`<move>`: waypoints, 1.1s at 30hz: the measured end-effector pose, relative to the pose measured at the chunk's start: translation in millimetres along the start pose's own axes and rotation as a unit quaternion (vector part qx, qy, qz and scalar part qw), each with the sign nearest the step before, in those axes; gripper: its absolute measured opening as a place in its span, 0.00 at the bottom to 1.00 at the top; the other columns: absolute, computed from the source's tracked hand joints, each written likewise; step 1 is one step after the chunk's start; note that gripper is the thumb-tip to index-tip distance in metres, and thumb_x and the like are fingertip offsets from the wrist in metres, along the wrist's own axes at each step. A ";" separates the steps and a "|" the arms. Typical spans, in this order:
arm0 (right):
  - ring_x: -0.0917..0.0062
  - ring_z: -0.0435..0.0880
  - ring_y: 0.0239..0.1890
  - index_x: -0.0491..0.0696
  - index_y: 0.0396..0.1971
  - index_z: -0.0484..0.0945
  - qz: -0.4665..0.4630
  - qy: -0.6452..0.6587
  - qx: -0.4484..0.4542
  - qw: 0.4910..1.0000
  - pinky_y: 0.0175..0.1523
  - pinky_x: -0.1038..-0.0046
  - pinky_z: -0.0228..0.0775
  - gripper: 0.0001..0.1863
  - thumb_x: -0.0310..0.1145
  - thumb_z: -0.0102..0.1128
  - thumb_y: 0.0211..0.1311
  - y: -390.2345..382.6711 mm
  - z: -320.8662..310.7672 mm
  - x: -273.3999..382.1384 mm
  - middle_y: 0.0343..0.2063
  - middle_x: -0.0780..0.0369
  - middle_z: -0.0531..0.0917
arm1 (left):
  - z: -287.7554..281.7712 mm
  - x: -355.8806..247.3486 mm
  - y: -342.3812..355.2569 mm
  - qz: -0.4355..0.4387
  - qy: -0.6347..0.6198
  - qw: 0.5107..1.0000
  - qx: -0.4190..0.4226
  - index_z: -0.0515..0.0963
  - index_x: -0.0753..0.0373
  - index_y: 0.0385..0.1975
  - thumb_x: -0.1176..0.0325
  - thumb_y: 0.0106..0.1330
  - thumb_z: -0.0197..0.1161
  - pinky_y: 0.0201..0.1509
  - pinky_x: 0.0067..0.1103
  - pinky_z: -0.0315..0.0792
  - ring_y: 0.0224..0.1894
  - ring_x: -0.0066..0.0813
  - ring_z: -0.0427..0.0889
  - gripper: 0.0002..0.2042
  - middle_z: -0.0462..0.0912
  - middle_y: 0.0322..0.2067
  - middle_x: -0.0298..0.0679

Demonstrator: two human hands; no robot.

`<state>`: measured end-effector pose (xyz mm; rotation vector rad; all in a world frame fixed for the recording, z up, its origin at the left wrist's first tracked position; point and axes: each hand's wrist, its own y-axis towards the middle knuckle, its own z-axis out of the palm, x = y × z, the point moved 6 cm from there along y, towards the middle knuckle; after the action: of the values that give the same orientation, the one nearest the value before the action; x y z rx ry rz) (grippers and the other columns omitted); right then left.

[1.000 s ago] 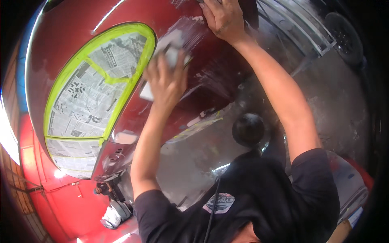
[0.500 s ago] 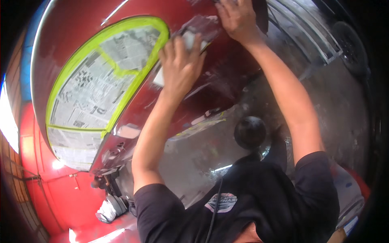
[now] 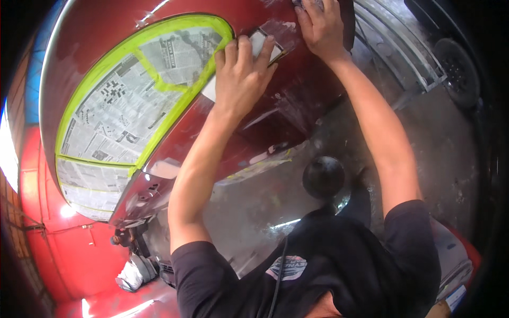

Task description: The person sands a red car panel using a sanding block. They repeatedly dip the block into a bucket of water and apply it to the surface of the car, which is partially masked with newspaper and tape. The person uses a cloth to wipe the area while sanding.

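The dark red car body [image 3: 191, 140] bears dull, sanded-looking patches. My left hand [image 3: 241, 74] lies on it beside the masked window, fingers curled over a long, flat white block [image 3: 261, 43]. One end of the block shows beyond my fingertips, the other by my wrist. Farther up and to the right, my right hand [image 3: 321, 32] presses on the panel. Its fingers close on a crumpled greyish piece [image 3: 313, 4], cut off by the upper picture edge; its kind is unclear. Newspaper [image 3: 114, 114] covers the window, edged with yellow-green masking tape [image 3: 175, 111].
A round black object [image 3: 323, 177] stands on the grey floor [image 3: 254, 206] in front of me. Metal rails [image 3: 395, 42] and a wheel [image 3: 456, 71] are at the far right. Beyond the car at left are a red wall [image 3: 69, 254] and a grey-white bundle [image 3: 138, 273].
The view has shifted slightly, so the car window sits a bit differently. Both hands keep about the same places on the car; more of the greyish piece under my right hand shows.
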<state>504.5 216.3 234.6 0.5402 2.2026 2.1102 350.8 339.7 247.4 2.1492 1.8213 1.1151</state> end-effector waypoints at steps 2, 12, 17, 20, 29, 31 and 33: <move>0.50 0.80 0.56 0.43 0.59 0.80 0.001 -0.015 -0.005 1.000 0.61 0.55 0.74 0.19 0.27 0.62 0.68 1.6 -3.5 -11.1 0.55 0.47 0.80 | -9.9 12.6 -22.8 0.012 -0.001 1.000 0.008 0.79 0.50 0.66 0.57 0.60 0.76 0.57 0.43 0.69 0.56 0.52 0.74 0.31 0.74 0.56 0.52; 0.50 0.81 0.55 0.43 0.58 0.81 -0.010 0.001 -0.005 1.000 0.59 0.55 0.75 0.19 0.27 0.62 0.69 0.5 0.0 -1.5 0.54 0.46 0.80 | 8.9 -13.6 25.6 0.021 -0.001 1.000 0.016 0.79 0.50 0.67 0.57 0.60 0.75 0.59 0.42 0.70 0.58 0.52 0.74 0.31 0.74 0.57 0.49; 0.49 0.80 0.55 0.44 0.59 0.80 0.025 0.007 -0.020 0.999 0.59 0.55 0.74 0.20 0.28 0.63 0.68 -0.8 -1.3 -8.0 0.55 0.46 0.79 | -7.5 11.4 -38.8 0.021 0.007 0.999 0.031 0.80 0.49 0.67 0.59 0.60 0.76 0.59 0.43 0.70 0.58 0.54 0.74 0.31 0.74 0.58 0.53; 0.48 0.80 0.54 0.44 0.59 0.80 0.024 0.018 -0.029 0.999 0.60 0.54 0.74 0.20 0.28 0.63 0.68 -5.3 6.2 -8.8 0.55 0.46 0.79 | -1.6 5.0 -35.9 0.011 -0.006 1.000 0.007 0.79 0.50 0.67 0.58 0.60 0.76 0.60 0.45 0.70 0.57 0.56 0.73 0.31 0.73 0.58 0.57; 0.50 0.80 0.55 0.42 0.57 0.81 -0.005 -0.005 -0.015 1.000 0.60 0.54 0.73 0.18 0.26 0.62 0.68 2.3 -6.3 -7.6 0.53 0.48 0.81 | -3.7 9.0 -45.4 0.010 -0.022 1.000 0.005 0.81 0.49 0.65 0.59 0.58 0.77 0.60 0.44 0.71 0.60 0.54 0.73 0.31 0.74 0.59 0.53; 0.50 0.80 0.55 0.42 0.58 0.81 -0.004 -0.009 -0.015 1.000 0.60 0.54 0.74 0.19 0.26 0.61 0.68 1.0 -2.3 -2.3 0.54 0.47 0.80 | -6.4 15.9 -71.7 -0.009 0.002 1.000 0.011 0.81 0.49 0.65 0.59 0.58 0.78 0.61 0.44 0.70 0.60 0.55 0.73 0.31 0.73 0.58 0.52; 0.50 0.80 0.55 0.42 0.59 0.80 0.001 -0.012 -0.020 1.000 0.60 0.54 0.74 0.19 0.26 0.61 0.68 -2.0 0.2 -1.1 0.55 0.47 0.80 | -3.9 6.9 -57.3 -0.001 0.009 1.000 -0.019 0.81 0.50 0.65 0.58 0.59 0.77 0.60 0.44 0.70 0.59 0.54 0.73 0.31 0.74 0.57 0.52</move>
<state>505.1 216.2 232.4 0.5620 2.1421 2.1328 302.3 360.1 223.5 2.1223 1.7940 1.1623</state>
